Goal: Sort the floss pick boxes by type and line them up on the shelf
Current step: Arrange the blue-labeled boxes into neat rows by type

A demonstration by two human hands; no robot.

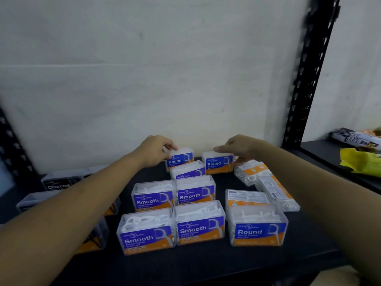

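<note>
Your left hand (156,150) grips the left Round box (179,159), right hand (241,149) the right Round box (218,163), twelve o'clock — likely mid-sort; next, align them.

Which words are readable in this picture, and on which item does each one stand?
"Round": back left box, back right box, front right box.
"Smooth": middle left box, middle right box, front left box, front middle box.
"Dental Flosser": below those words, front boxes.
"Charcoal": black box, left.
Too blurred: lettering on the bag, back labels of the flat boxes, brand lines.
</note>
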